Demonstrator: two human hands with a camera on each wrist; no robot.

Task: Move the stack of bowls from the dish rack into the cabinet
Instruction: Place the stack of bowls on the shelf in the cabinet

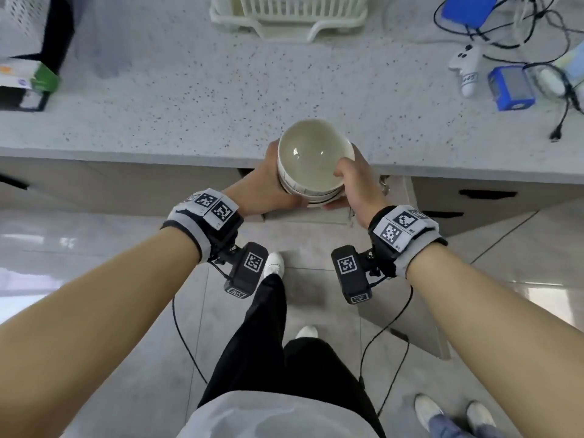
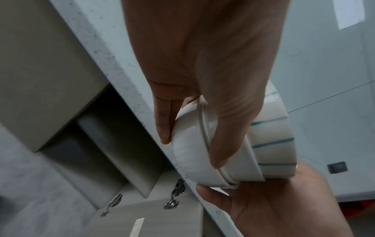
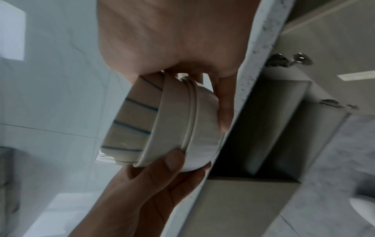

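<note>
Left hand (image 1: 271, 181) and right hand (image 1: 357, 181) cupped around stack of bowls (image 1: 311, 162)

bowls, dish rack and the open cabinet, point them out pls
bowls (image 1: 311, 153), head view, inside of the top bowl
dish rack (image 1: 286, 25), head view, front rim
cabinet (image 3: 263, 128), right wrist view, dark opening under the counter

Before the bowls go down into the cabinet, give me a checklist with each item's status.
1. Left hand grips the stack of bowls: ok.
2. Right hand grips the opposite side: ok.
3. Stack nested and upright: ok.
4. Cabinet door open below the counter edge: ok.
5. Stack clear of the counter edge: not ok, it hangs right at it.
6. Free space on the shelf inside: cannot tell.
</note>
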